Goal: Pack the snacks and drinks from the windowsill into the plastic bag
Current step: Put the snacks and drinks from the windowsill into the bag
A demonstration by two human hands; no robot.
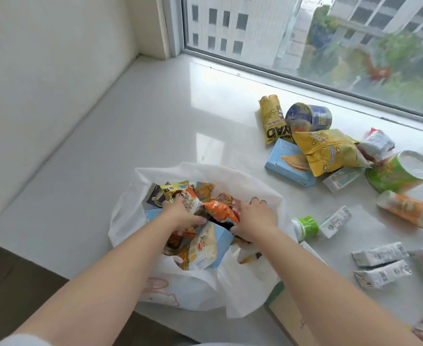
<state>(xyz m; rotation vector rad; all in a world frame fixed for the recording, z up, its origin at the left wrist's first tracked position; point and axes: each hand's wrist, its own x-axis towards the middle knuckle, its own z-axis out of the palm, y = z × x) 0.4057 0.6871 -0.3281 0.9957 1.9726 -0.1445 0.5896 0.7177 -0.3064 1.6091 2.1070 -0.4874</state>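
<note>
left hand point(183, 213) is inside the open mouth of the bag point(205, 288), fingers curled down around a snack packet with an orange and white wrapper point(193, 199). right hand point(256, 218) is also in the bag mouth, fingers bent and pressing down among the packets; what it grips, if anything, is hidden, cannot tell. an orange packet point(221, 211) lies between the two hands. a light blue box point(221, 242) stands just below them, with a pale pouch point(203, 248) against it.

the bag is white plastic, sits on the sill point(130, 126) near its front edge, and is already well filled.

still on the sill to the right: a green-capped bottle point(305, 227) just beside the bag, a small carton point(336, 221), an orange tube point(410, 212), a green tube point(400, 171), a blue biscuit box point(289, 163), a yellow bag point(327, 151), a yellow packet point(271, 119), a blue cup point(310, 117) and two grey cartons point(380, 264) at the right edge.

the window point(305, 33) runs along the back.
</note>
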